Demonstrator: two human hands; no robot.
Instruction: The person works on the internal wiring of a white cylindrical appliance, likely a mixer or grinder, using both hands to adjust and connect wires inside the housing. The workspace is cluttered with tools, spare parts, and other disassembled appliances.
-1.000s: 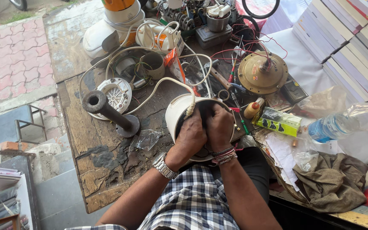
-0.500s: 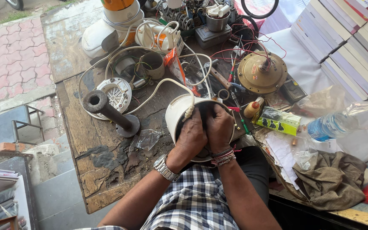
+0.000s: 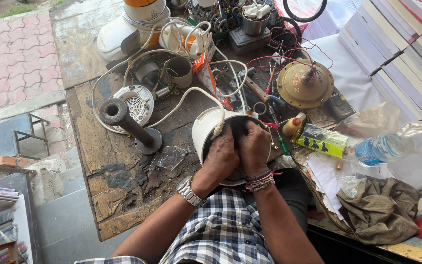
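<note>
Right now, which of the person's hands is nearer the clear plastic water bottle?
The right hand. It sits inside the white appliance shell on the side facing the water bottle; the left hand is beside it, farther away.

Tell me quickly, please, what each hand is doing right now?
Left hand: curled shut inside the white housing; what it grips is hidden.
Right hand: curled shut inside the same housing; its grip is also hidden.
</note>
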